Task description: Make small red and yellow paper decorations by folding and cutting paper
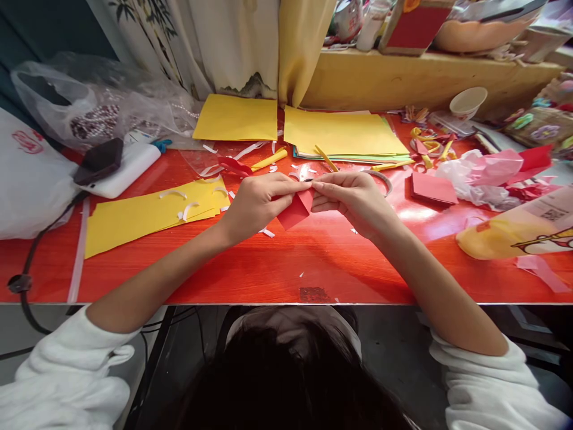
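Observation:
Between my hands is a small piece of red paper (297,210), held above the red table and tilted. My left hand (256,206) pinches its upper edge from the left. Thumb and fingertips of my right hand (350,197) are pressed together at its upper right corner. Just behind the fingertips a pair of scissors (380,181) shows in part, mostly hidden by my right hand. To the right of that hand lies a stack of red paper squares (432,189). A pile of yellow paper strips (147,215) rests left of my left hand.
Yellow sheets (237,118) and a paper stack (342,132) lie at the back. A phone (99,161) sits on a white box at left, near plastic bags (33,185). Crumpled paper (478,170), a paper cup (468,103) and a drink bottle (514,233) stand or lie at right.

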A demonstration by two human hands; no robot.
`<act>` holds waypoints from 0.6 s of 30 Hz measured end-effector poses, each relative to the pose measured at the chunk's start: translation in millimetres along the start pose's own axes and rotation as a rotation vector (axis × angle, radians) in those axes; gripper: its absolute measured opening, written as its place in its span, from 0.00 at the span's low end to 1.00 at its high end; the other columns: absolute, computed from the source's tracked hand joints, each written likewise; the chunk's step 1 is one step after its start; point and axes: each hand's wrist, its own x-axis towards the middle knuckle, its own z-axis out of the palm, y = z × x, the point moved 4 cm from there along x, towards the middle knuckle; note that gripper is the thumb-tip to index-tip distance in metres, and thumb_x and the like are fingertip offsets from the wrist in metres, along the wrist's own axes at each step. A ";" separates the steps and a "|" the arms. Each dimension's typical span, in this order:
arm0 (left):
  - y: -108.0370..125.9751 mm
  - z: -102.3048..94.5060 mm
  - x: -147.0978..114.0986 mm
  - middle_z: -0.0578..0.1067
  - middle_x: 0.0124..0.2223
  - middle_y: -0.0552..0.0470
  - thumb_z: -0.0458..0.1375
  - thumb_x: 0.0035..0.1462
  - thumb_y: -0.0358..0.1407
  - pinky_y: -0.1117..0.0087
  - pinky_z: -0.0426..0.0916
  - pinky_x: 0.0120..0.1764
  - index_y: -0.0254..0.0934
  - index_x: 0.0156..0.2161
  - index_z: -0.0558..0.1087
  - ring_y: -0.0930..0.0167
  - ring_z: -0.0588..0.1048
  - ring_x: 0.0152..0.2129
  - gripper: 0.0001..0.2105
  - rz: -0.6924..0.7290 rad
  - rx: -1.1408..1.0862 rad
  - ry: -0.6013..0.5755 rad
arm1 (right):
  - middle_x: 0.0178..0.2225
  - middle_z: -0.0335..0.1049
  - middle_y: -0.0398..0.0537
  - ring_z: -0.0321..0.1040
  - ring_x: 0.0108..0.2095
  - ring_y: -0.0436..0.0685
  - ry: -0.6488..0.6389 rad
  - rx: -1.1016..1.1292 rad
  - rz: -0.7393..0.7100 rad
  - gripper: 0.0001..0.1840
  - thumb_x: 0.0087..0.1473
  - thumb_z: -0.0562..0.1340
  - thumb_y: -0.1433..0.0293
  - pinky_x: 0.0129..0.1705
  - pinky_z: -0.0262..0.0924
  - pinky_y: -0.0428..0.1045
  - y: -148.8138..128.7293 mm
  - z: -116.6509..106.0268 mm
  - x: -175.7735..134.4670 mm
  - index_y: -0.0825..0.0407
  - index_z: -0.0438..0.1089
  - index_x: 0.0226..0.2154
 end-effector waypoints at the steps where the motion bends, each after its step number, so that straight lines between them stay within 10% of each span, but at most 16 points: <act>1: 0.6 0.1 0.2 0.78 0.43 0.51 0.55 0.55 0.30 0.68 0.67 0.46 0.41 0.42 0.78 0.70 0.75 0.40 0.12 -0.002 -0.004 -0.005 | 0.27 0.74 0.48 0.73 0.28 0.51 0.001 -0.005 -0.005 0.13 0.46 0.68 0.62 0.37 0.72 0.49 0.1 0.4 -0.2 0.56 0.74 0.29; 18: -18.5 9.0 4.4 0.76 0.36 0.48 0.62 0.49 0.34 0.67 0.69 0.39 0.33 0.34 0.73 0.70 0.75 0.34 0.07 -0.343 -0.378 -0.082 | 0.25 0.72 0.45 0.71 0.26 0.49 -0.014 -0.139 -0.120 0.15 0.50 0.65 0.60 0.33 0.70 0.47 3.0 8.3 -0.6 0.56 0.71 0.29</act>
